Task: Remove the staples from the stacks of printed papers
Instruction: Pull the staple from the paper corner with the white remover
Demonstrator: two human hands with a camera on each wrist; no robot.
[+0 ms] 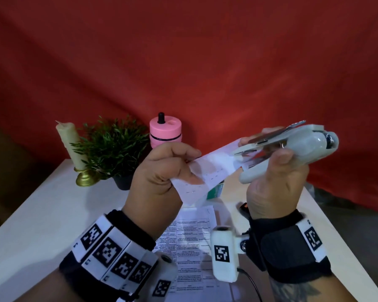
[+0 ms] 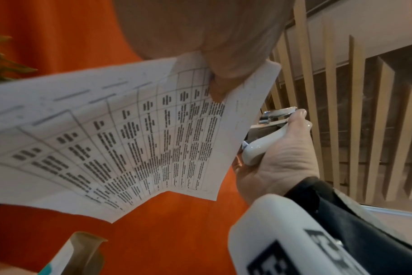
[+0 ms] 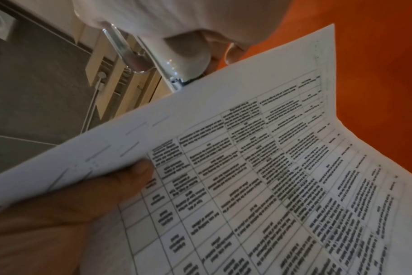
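Both hands grip: left hand (image 1: 159, 171) papers (image 1: 207, 171), right hand (image 1: 275, 184) stapler (image 1: 292, 144); staple hidden.

I see a staged recording corner indoors: a red cloth backdrop (image 1: 205, 62) hangs behind my white bench (image 1: 31, 214). A candle (image 1: 69, 144) and potted plant (image 1: 114, 147) decorate it.

No wording can be read anywhere. The white printed sheets held in the air (image 3: 259, 167) carry a ruled table of small black text, too blurred to make out; the white wristband blocks (image 1: 109, 253) at lower left show only black-and-white square code markers.
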